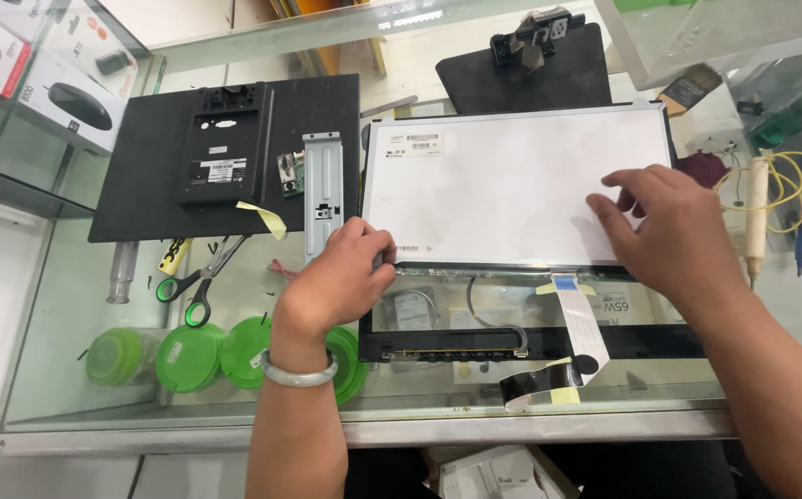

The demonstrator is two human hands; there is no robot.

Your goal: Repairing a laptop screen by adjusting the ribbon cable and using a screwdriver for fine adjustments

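Observation:
A white rectangular display panel (502, 189) lies back-up on a black screen frame (660, 340) on a glass counter. My left hand (343, 277), with a pale bangle on the wrist, pinches the panel's near left corner. My right hand (664, 231) rests flat on the panel's right part, fingers spread toward the middle. A white flat ribbon cable (578, 319) and a black flex strip (535, 383) with yellow tape hang off the panel's near edge.
A black back cover (146, 176) with a metal bracket (321, 194) lies at left. Green-handled scissors (199, 282) sit near it. Green lids (207, 356) show under the glass. A soldering iron (757, 217) with a yellow cord lies at right. A black stand (526, 69) sits behind.

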